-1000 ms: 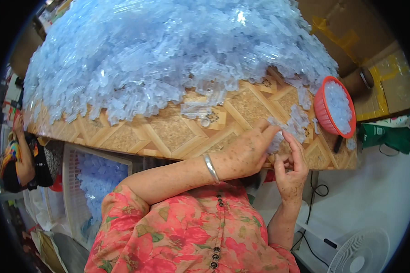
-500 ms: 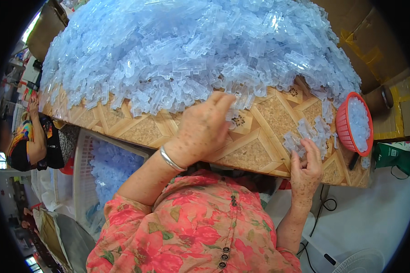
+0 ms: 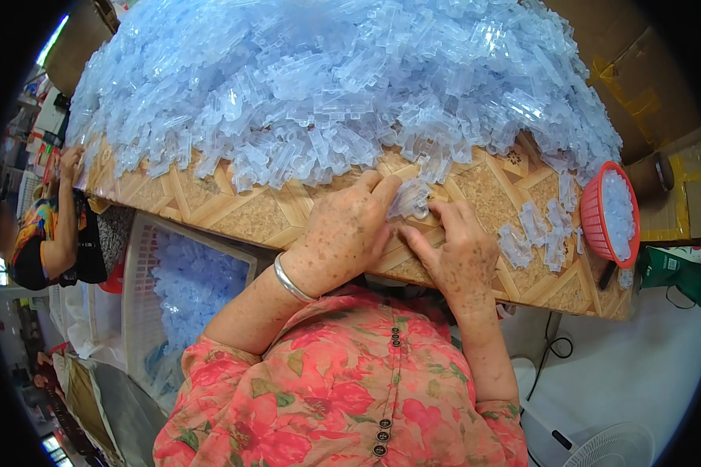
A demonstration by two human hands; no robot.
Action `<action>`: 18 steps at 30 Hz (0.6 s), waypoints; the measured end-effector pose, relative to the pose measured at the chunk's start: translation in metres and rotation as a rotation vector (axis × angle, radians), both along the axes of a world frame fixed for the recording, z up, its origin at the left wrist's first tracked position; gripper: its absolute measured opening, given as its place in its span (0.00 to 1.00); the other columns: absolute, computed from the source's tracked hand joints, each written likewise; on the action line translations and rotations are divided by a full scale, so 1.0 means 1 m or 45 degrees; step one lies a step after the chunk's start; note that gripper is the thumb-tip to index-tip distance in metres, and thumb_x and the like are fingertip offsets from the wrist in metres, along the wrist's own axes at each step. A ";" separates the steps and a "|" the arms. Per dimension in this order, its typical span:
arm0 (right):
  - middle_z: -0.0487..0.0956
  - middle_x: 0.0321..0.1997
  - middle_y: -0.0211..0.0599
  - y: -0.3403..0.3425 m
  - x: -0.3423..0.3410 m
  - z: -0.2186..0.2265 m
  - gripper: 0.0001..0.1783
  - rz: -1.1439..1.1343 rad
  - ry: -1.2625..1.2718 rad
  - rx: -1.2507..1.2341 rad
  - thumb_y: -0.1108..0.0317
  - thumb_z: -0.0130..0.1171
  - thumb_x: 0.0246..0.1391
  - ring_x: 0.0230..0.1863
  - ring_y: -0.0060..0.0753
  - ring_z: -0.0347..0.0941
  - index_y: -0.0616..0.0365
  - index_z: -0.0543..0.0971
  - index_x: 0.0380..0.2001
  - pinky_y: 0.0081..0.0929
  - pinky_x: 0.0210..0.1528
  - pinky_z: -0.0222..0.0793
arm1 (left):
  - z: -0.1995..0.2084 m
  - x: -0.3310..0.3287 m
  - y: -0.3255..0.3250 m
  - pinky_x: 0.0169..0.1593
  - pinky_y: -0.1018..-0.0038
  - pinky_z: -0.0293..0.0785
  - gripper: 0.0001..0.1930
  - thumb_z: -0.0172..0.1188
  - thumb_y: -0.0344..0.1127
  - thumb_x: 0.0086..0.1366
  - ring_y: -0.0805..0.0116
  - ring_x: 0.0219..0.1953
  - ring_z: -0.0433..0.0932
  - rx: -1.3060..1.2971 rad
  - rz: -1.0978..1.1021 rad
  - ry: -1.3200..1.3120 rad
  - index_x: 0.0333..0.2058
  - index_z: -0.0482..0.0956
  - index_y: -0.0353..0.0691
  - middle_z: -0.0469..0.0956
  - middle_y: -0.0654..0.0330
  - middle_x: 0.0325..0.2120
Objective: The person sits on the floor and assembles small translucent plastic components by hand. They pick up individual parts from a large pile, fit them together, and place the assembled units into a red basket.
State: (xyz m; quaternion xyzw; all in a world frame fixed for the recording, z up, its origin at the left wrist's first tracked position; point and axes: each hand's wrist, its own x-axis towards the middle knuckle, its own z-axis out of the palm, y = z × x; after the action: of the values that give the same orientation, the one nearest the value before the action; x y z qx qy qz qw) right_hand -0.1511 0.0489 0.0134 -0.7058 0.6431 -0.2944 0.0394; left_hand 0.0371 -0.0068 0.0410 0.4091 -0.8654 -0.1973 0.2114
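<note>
A huge mound of clear, bluish plastic pieces (image 3: pixel 311 86), flat and oblong, covers the far part of the patterned table (image 3: pixel 249 222). My left hand (image 3: pixel 343 233), with a silver bangle at its wrist, is closed at the mound's near edge. From its fingertips sticks out a clear plastic piece (image 3: pixel 410 199); the gripped end is hidden behind the fingers. Close on the right is my right hand (image 3: pixel 463 253), its thumb and forefinger apart beside that piece, nothing visible between them. Several loose clear pieces (image 3: pixel 533 233) lie on the table further right.
A red plastic basket (image 3: pixel 596 214) of clear pieces stands at the table's right end, near a black object (image 3: pixel 607 275). Below the table's left edge is a white crate (image 3: pixel 140 288) of such pieces. Another person (image 3: pixel 51 233) sits at far left. A white fan (image 3: pixel 619 447) stands lower right.
My right hand has moved left from the loose pieces to beside my left hand. The left hand has shifted slightly nearer me, and the piece at its fingertips now shows apart from the mound.
</note>
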 end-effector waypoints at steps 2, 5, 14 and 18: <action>0.78 0.40 0.37 -0.005 0.002 -0.001 0.21 -0.017 0.017 0.007 0.55 0.71 0.51 0.34 0.45 0.80 0.56 0.80 0.42 0.39 0.33 0.74 | 0.004 0.002 0.004 0.44 0.57 0.77 0.30 0.68 0.30 0.55 0.44 0.44 0.80 0.026 -0.017 -0.010 0.57 0.70 0.37 0.76 0.48 0.45; 0.79 0.40 0.36 -0.005 0.002 -0.002 0.18 -0.037 -0.008 0.042 0.57 0.71 0.52 0.35 0.44 0.80 0.54 0.81 0.41 0.39 0.34 0.75 | 0.001 0.008 0.005 0.44 0.58 0.77 0.31 0.68 0.30 0.55 0.45 0.43 0.80 0.057 -0.051 0.019 0.58 0.70 0.37 0.77 0.48 0.44; 0.79 0.38 0.37 0.014 -0.025 0.005 0.11 -0.186 -0.069 0.106 0.65 0.67 0.54 0.36 0.45 0.81 0.54 0.81 0.40 0.38 0.36 0.75 | 0.002 -0.003 -0.006 0.46 0.60 0.78 0.29 0.67 0.27 0.54 0.48 0.44 0.81 -0.003 -0.105 0.164 0.57 0.73 0.39 0.77 0.52 0.50; 0.79 0.39 0.38 0.020 -0.026 0.006 0.13 -0.208 -0.066 0.115 0.65 0.67 0.54 0.37 0.46 0.80 0.54 0.81 0.43 0.40 0.37 0.75 | -0.008 -0.013 -0.022 0.47 0.61 0.79 0.30 0.68 0.25 0.52 0.48 0.47 0.81 -0.222 -0.221 0.135 0.57 0.74 0.39 0.76 0.54 0.52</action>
State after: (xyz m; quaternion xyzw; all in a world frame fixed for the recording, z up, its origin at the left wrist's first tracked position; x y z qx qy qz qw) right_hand -0.1767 0.0694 0.0199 -0.6406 0.7100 -0.2855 0.0637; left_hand 0.0240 -0.0284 0.0328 0.3019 -0.8990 -0.1601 0.2738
